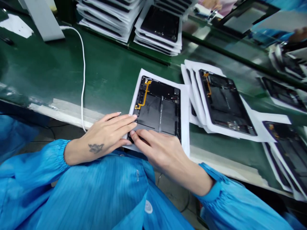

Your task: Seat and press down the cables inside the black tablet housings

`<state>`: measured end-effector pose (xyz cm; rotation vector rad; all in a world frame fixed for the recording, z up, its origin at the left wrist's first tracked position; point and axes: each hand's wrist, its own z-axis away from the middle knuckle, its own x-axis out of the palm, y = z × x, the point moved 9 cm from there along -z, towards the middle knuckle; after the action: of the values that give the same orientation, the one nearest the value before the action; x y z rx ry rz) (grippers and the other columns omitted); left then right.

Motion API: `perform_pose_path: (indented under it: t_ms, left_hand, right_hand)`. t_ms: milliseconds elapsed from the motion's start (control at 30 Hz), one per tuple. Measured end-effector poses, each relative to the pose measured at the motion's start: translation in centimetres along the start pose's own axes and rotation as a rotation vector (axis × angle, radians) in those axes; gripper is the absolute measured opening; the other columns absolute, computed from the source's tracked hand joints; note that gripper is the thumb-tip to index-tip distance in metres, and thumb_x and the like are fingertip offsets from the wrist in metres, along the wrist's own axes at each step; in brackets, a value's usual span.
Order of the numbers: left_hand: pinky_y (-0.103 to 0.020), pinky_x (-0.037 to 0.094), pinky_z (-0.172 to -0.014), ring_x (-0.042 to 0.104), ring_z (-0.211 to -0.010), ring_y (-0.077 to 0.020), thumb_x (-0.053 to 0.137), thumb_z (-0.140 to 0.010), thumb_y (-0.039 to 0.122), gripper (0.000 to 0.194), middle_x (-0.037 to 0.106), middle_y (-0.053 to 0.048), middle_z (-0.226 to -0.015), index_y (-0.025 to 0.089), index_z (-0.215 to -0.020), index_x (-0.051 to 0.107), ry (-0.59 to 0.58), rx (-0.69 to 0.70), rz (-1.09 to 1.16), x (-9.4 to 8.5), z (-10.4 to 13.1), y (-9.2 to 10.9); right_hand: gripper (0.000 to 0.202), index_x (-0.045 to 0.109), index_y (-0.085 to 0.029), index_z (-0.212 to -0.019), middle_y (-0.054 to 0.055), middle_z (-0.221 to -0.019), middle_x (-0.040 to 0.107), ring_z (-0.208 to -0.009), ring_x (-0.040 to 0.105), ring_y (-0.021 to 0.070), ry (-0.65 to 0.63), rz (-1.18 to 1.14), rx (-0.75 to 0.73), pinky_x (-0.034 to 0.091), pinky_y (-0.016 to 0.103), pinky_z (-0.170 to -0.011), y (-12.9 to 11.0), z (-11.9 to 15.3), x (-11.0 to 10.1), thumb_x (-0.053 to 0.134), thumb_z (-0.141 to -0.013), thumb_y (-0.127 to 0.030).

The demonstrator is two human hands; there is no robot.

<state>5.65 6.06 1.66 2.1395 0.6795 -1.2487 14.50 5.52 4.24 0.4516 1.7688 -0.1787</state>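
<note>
An open tablet housing (153, 110) lies on a white sheet (185, 121) at the table's near edge. Its inside faces up, with black battery cells and an orange flex cable (144, 99) along the left side. My left hand (107, 131) lies with outstretched fingers over the housing's near left edge. Beside those fingertips, my right hand (160, 145) is bent over the near edge, thumb and fingers curled together at the near left corner. Whatever they pinch there is hidden beneath the hand.
To the right, more tablet housings (227, 99) rest on stacked white sheets. Tall stacks of sheets and dark panels (110, 19) stand at the back. A white cable (83, 73) crosses the green table (52, 70) from a grey stand (43, 19). Co-workers' blue sleeves (271, 32) show across the bench.
</note>
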Motion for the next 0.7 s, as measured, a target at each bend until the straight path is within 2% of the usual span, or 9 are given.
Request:
perform_pose_path:
  t_ms: [100,300,467,600,700]
  left_hand:
    - [-0.043,0.043,-0.114,0.055,-0.136,-0.0238,0.043,-0.106,0.033,0.042,0.057,-0.014,-0.147,0.008,-0.138,0.054,0.013,0.006,0.005,0.0,0.0,0.0]
    - [-0.042,0.045,-0.111,0.058,-0.133,-0.0242,0.043,-0.106,0.038,0.043,0.059,-0.014,-0.144,0.008,-0.134,0.057,0.050,0.016,-0.022,-0.2,-0.2,0.0]
    - [-0.041,0.046,-0.111,0.059,-0.131,-0.0236,0.042,-0.107,0.034,0.039,0.059,-0.013,-0.143,0.009,-0.133,0.058,0.047,0.002,-0.023,-0.3,-0.2,-0.1]
    - [-0.041,0.045,-0.112,0.058,-0.132,-0.0236,0.042,-0.107,0.032,0.039,0.058,-0.014,-0.145,0.009,-0.134,0.057,0.062,0.012,-0.014,-0.3,-0.1,0.0]
    - [-0.043,0.042,-0.116,0.054,-0.137,-0.0233,0.043,-0.107,0.032,0.042,0.055,-0.014,-0.148,0.009,-0.140,0.052,0.017,0.008,0.027,-0.1,0.0,-0.2]
  right_hand:
    - [0.029,0.066,-0.008,-0.110,0.005,-0.084,0.066,-0.065,0.054,0.0148,-0.030,0.012,-0.031,0.035,0.031,-0.050,0.1,-0.2,-0.2,0.038,-0.103,-0.010]
    - [0.024,0.068,-0.013,-0.097,0.007,-0.086,0.066,-0.068,0.054,0.0180,-0.081,0.085,-0.027,0.037,0.034,-0.053,-0.8,-0.5,-0.4,0.043,-0.099,-0.011]
    - [0.027,0.067,-0.015,-0.097,0.005,-0.081,0.062,-0.065,0.051,0.0171,-0.114,0.065,-0.020,0.035,0.033,-0.050,-1.1,-0.4,-0.1,0.040,-0.101,-0.014]
    - [0.022,0.067,-0.015,-0.094,0.005,-0.081,0.063,-0.064,0.052,0.0175,-0.110,0.117,-0.009,0.035,0.034,-0.049,-1.4,-0.6,0.0,0.045,-0.098,-0.013]
    - [0.022,0.068,-0.014,-0.099,0.005,-0.081,0.065,-0.065,0.056,0.0172,-0.091,0.114,0.001,0.039,0.033,-0.050,-1.2,-0.2,0.1,0.046,-0.098,-0.010]
